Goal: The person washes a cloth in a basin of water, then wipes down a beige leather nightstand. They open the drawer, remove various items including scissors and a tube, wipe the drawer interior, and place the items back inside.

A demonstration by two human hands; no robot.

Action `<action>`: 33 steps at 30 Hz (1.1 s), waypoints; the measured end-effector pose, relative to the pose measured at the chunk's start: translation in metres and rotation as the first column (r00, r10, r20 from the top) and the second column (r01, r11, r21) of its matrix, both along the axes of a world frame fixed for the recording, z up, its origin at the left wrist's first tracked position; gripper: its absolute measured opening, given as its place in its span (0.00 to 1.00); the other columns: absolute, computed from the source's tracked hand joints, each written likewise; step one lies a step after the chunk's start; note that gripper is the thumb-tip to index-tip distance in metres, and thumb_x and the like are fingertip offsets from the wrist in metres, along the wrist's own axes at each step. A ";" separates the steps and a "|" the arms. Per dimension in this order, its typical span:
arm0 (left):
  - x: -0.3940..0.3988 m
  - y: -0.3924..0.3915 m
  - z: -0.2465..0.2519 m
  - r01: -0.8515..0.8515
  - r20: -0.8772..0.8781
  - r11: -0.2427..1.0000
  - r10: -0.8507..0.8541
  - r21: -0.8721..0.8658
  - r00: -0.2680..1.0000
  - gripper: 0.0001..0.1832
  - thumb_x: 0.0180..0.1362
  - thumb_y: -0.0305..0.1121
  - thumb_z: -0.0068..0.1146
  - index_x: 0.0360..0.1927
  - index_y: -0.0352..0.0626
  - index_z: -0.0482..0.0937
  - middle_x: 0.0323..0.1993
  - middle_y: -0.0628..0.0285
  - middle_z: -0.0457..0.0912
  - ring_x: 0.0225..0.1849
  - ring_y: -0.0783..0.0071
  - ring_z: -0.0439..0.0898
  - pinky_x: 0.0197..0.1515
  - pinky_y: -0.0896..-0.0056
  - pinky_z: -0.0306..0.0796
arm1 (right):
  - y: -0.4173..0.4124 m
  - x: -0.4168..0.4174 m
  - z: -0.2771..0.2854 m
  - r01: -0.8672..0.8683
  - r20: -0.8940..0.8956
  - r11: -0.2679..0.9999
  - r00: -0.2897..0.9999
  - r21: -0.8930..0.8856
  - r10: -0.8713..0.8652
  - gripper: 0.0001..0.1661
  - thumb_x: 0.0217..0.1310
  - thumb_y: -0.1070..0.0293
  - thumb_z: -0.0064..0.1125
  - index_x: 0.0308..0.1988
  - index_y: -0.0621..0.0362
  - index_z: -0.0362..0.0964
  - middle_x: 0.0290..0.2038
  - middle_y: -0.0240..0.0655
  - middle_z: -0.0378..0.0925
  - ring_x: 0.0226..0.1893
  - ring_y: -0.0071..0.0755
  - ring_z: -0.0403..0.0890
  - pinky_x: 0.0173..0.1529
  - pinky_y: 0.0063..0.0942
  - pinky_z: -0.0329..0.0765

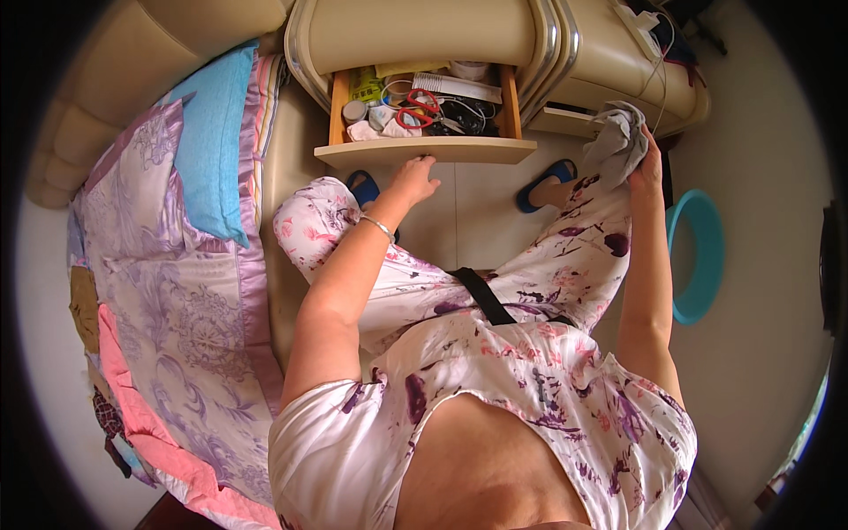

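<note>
An open drawer [424, 151] of a cream cabinet lies in front of me. My left hand [416, 179] is at the top of the drawer front, its fingers touching the panel near the middle. Inside are scissors with red handles [417, 118], a white cable, a black plastic bag [457, 119], a small lidded jar [355, 111], crumpled white cloth or tissue and a yellow-green packet [364, 86]. Off to the right, my right hand [648, 162] holds a crumpled grey cloth [616, 142] above my knee, beside the second cabinet.
A bed with a purple patterned cover [199, 318] and a blue pillow [215, 146] stands at left. A teal plastic basin [705, 258] is at right. The right cabinet [616, 46] has a slightly open drawer and a white power strip [639, 30] on top.
</note>
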State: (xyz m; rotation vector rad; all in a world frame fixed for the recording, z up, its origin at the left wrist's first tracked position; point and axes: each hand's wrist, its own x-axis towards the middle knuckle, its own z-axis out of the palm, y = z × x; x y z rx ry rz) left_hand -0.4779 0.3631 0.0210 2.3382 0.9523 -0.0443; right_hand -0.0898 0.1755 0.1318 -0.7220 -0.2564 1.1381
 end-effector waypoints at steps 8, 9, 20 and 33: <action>-0.012 0.006 0.047 0.045 -0.062 0.998 -0.047 -0.032 0.997 0.17 0.51 0.42 0.54 0.43 0.45 0.76 0.37 0.54 0.79 0.41 0.56 0.77 0.44 0.61 0.69 | -0.008 0.009 -0.004 -0.006 -0.074 0.991 0.997 0.133 0.015 0.19 0.62 0.62 0.42 0.47 0.62 0.68 0.45 0.42 0.74 0.47 0.42 0.74 0.55 0.38 0.68; -0.012 0.012 0.054 0.041 -0.077 0.998 -0.045 -0.053 0.996 0.16 0.51 0.42 0.54 0.40 0.45 0.78 0.34 0.54 0.80 0.38 0.57 0.78 0.42 0.62 0.70 | -0.005 0.013 -0.006 0.003 -0.071 0.991 0.997 0.137 0.007 0.19 0.63 0.62 0.41 0.47 0.62 0.68 0.45 0.42 0.74 0.47 0.42 0.74 0.55 0.38 0.68; -0.029 0.113 0.071 -0.234 -0.043 0.878 0.276 0.417 0.960 0.21 0.48 0.32 0.57 0.48 0.46 0.70 0.42 0.55 0.73 0.45 0.54 0.75 0.43 0.60 0.70 | 0.023 0.011 -0.003 -0.034 -0.131 0.973 0.989 0.229 0.065 0.18 0.62 0.64 0.43 0.47 0.62 0.68 0.46 0.42 0.74 0.48 0.41 0.74 0.55 0.37 0.68; 0.005 0.115 0.053 -0.161 -0.232 0.942 0.234 0.294 0.944 0.30 0.46 0.40 0.61 0.54 0.46 0.68 0.51 0.58 0.72 0.51 0.60 0.71 0.49 0.61 0.67 | 0.030 -0.002 0.003 -0.011 -0.144 0.984 0.989 0.180 0.037 0.19 0.63 0.62 0.41 0.47 0.62 0.68 0.46 0.41 0.74 0.48 0.40 0.73 0.56 0.36 0.67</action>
